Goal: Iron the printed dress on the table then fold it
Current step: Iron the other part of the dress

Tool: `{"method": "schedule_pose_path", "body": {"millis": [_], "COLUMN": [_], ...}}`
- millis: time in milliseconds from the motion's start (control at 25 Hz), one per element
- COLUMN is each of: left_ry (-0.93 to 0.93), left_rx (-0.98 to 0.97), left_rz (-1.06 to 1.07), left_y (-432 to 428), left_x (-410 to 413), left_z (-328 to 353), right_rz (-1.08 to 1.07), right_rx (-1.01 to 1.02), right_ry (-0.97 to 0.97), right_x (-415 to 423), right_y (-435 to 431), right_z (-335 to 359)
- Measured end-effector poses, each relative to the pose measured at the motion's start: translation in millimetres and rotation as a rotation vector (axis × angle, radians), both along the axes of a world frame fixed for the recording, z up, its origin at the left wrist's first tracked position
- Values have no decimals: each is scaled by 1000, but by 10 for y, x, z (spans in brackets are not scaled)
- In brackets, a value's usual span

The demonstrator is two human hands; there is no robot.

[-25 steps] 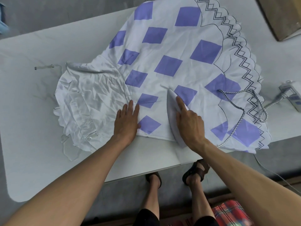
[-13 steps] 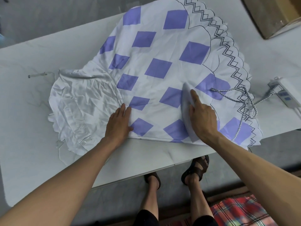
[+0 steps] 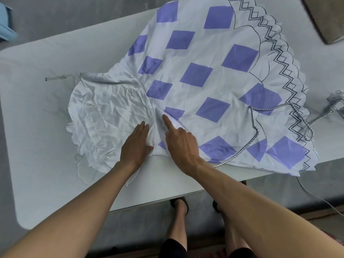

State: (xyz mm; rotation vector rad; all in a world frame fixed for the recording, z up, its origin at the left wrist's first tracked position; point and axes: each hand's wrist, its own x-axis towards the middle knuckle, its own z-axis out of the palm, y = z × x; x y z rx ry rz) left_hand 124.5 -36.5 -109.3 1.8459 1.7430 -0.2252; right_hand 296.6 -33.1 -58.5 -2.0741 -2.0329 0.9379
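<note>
On the white table [image 3: 46,127] the printed dress [image 3: 204,75] lies spread flat, white cloth with purple diamonds. Its skirt fans out toward the far right, and its zigzag-trimmed hem hangs a little over the near table edge. The plain white bodice at the dress's left end is badly creased, and a clear strap [image 3: 59,78] trails off that end onto the table.

Near the dress's waist, at its near edge, the right hand [image 3: 181,144] holds a white iron [image 3: 178,124] down on the cloth. Its index finger lies straight along the top and the other fingers are curled over the body, so most of the iron is hidden. Just beside it, toward the bodice, the left hand [image 3: 135,144] presses flat on the cloth with its fingers straight and close together. A ridge of bunched cloth stands between the two hands.

A braided cord [image 3: 255,127] loops across the right part of the skirt and runs off the dress's right side to a power strip [image 3: 335,101] on the table.

Beyond the dress's far right corner sits a cardboard box [image 3: 325,21], only partly in view; what it holds cannot be told. Far off the dress's left end, a blue thing [image 3: 5,30] shows at the picture's edge, too blurred to name. Below the near table edge, the person's feet in dark sandals [image 3: 179,203] stand on the grey floor.
</note>
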Motion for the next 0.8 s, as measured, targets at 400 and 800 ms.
{"method": "schedule_pose_path", "body": {"millis": [400, 800], "left_ry": [184, 268], "left_rx": [-174, 43], "left_rz": [86, 64], "left_y": [174, 178], "left_x": [288, 822], "left_z": [70, 160], "right_rz": [-166, -311], "right_rx": [-8, 13], "right_ry": [-187, -187], "right_x": [1307, 2263], "right_y": [78, 42], "right_z": [-62, 19]}}
